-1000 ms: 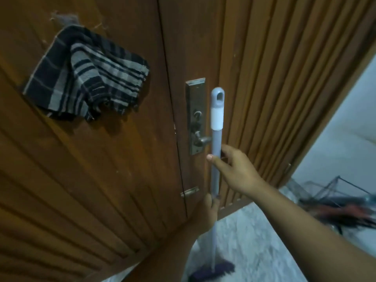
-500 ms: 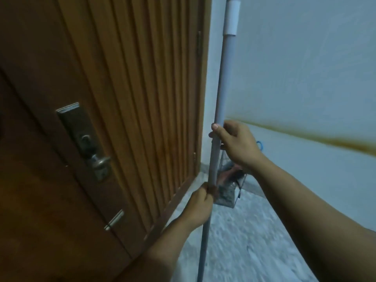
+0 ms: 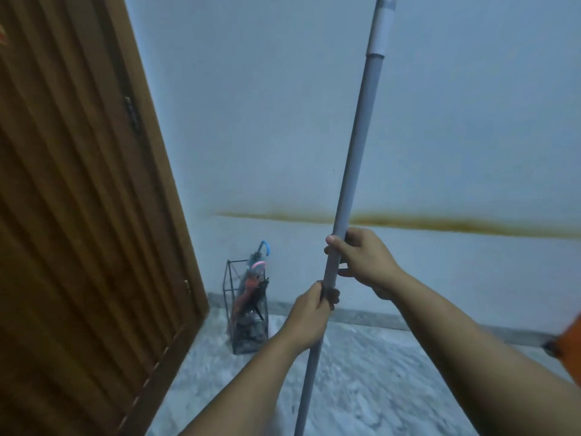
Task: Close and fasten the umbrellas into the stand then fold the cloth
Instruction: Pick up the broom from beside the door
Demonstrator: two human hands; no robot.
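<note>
Both hands gripping a long grey pole [image 3: 352, 158], right hand [image 3: 364, 262] above left hand [image 3: 309, 316], fingers curled round it, black wire stand [image 3: 246, 309] holding closed umbrellas [image 3: 251, 287] on the speckled floor [image 3: 361, 372] at the wall's foot, beside the brown wooden door [image 3: 78, 199].

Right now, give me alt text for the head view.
Both hands grip a grey pole, right hand above left hand. Behind, a wire stand of closed umbrellas sits by the wall beside a wooden door.

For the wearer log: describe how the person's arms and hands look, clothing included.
Both forearms are bare, with no sleeves in view. The left hand and right hand wear no gloves; no watch or rings are visible.
</note>
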